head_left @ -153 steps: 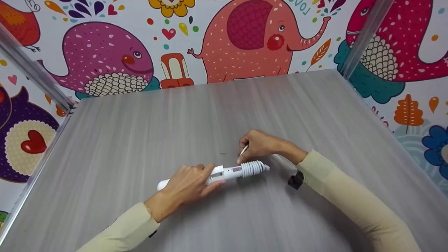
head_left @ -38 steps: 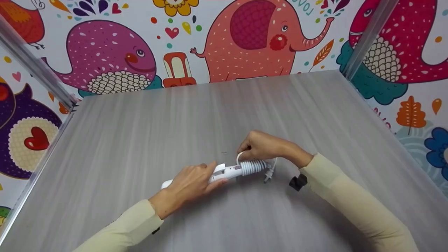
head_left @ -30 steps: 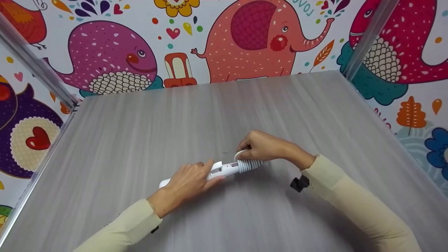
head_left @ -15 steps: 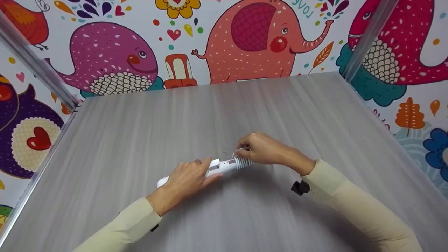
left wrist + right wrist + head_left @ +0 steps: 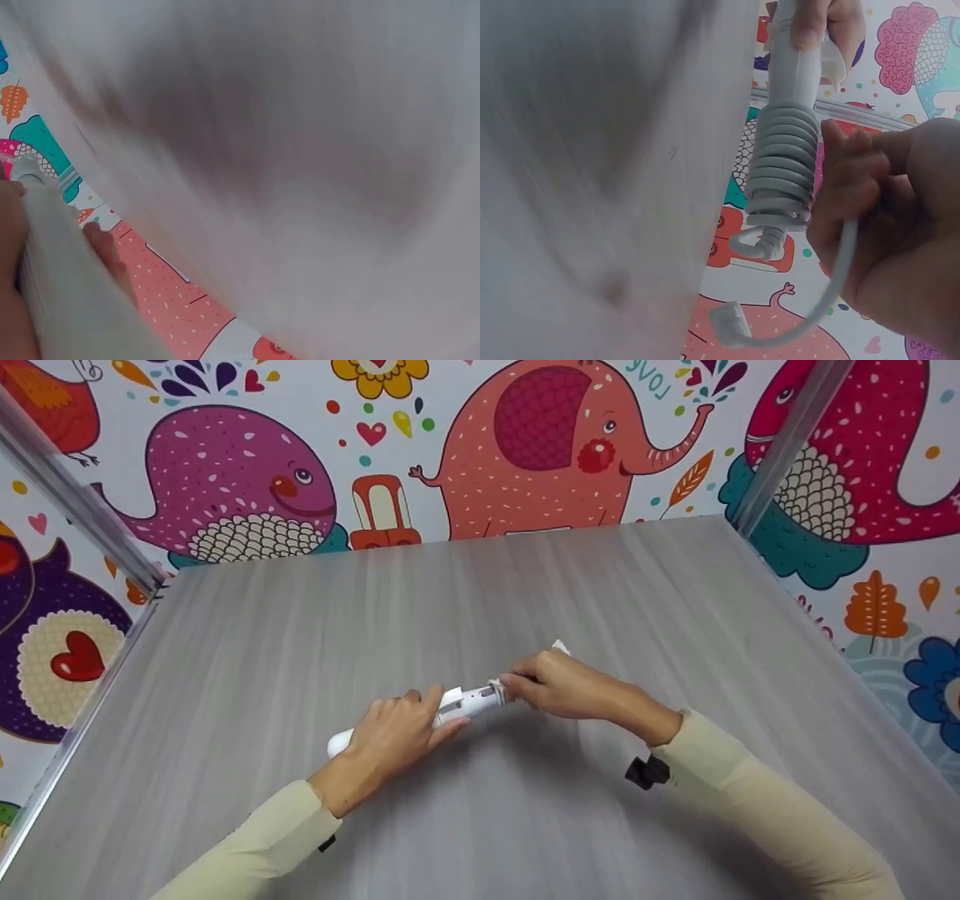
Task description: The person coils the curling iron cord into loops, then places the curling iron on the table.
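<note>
My left hand (image 5: 394, 727) grips a white curling iron (image 5: 472, 703) around its body, with the thumb along the near side. The iron is held above the table, tilted up to the right. White cord (image 5: 784, 154) is wound in several coils around its right end, mostly hidden by my right hand in the head view. My right hand (image 5: 566, 686) holds the cord's loose end in curled fingers (image 5: 855, 169) beside the coils. From there the cord bends down to a plug (image 5: 731, 326). In the left wrist view, the iron's pale body (image 5: 79, 277) lies between the fingers.
A grey wood-grain table (image 5: 337, 622) spreads beneath both hands. Printed cartoon walls (image 5: 540, 442) border it at the back and sides, with metal corner posts (image 5: 787, 450). A black clip-like piece (image 5: 646, 772) hangs under the right sleeve.
The iron and both hands have shifted slightly back, and the iron tilts more upward. My right hand now covers the coils. The plug, which hung below the coils, shows behind the right hand.
</note>
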A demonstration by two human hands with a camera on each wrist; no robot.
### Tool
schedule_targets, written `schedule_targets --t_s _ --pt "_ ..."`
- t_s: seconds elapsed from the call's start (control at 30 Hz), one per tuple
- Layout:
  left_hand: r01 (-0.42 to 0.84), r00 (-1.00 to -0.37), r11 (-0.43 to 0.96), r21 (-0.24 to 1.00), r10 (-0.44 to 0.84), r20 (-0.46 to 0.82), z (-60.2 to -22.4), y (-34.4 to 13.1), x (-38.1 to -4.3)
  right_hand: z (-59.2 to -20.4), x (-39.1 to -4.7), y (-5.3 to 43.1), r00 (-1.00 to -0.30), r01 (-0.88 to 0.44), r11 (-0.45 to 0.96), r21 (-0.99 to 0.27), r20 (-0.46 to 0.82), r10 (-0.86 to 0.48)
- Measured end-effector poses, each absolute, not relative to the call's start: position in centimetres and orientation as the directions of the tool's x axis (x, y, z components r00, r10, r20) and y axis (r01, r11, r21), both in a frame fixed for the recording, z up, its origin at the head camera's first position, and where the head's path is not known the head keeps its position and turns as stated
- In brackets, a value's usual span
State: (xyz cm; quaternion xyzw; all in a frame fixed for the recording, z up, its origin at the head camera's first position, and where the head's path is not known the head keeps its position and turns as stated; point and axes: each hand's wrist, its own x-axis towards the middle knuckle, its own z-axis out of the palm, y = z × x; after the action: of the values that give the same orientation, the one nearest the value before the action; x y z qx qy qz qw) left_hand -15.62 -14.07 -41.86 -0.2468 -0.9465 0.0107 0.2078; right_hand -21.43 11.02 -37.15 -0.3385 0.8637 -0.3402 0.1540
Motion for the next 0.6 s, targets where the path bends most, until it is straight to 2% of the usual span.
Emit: schedule_targets --t_s 0.2,0.43,0.6 --pt "0.434 -0.779 0.893 -0.120 0.439 0.447 -42.2 -13.8 -15.9 -38.0 -21.4 11.3 -0.687 -0.371 0.513 -0.774 -0.143 -0.713" --pt "0.423 -0.793 0.906 0.032 0.353 0.497 -42.3 -13.6 -16.0 -38.7 -22.0 11.9 -0.608 -0.346 0.421 -0.838 -0.141 -0.781" --pt "0.431 -0.808 0.893 0.131 0.317 0.497 -42.1 -13.3 -15.9 -39.6 -22.5 12.6 -0.552 -0.295 0.400 -0.868 -0.187 -0.813"
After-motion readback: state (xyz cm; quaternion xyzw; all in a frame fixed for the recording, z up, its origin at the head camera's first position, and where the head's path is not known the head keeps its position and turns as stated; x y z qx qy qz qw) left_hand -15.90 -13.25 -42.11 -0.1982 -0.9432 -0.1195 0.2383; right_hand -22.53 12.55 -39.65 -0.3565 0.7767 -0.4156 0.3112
